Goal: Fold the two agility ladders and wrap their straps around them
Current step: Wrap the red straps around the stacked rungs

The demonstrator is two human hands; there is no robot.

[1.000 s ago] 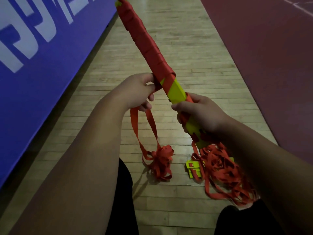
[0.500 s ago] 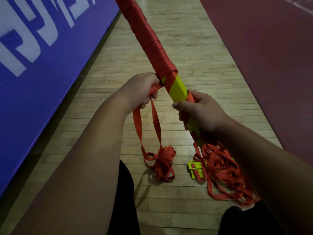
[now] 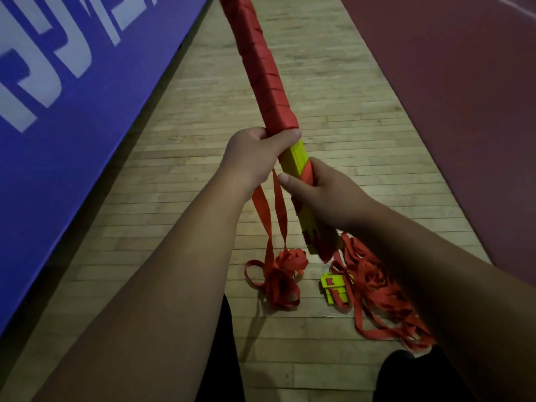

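Left hand (image 3: 255, 153): fingers curled round the held ladder (image 3: 261, 68) at the lower end of its wound section, thumb lying across the last turn. The free strap (image 3: 264, 216) leaves under this hand. Right hand (image 3: 327, 190): closed round the bundle lower down, just below the left, over a red turn and the yellow rungs (image 3: 298, 158).

Position: bundle held in the air, tilted, with its upper end running out of the top edge of view and its lower end pointing at the floor (image 3: 203, 169).

Step, as judged: first ladder folded, strap winding well along. A short bare yellow stretch shows between the hands and more below the right hand.

Next move calls for: tension on the strap, each turn laid flush against the last, and the right hand steadying or rotating the stack. Much slack remains.

Appearance: red turns tight, overlapping, even. Free strap hangs as two flat bands down to a crumpled heap (image 3: 282, 274) on the floor.

Second ladder (image 3: 336, 288): on the floor beside the heap, yellow rungs stacked, its red straps (image 3: 385, 294) in a loose tangle. Not yet wrapped.
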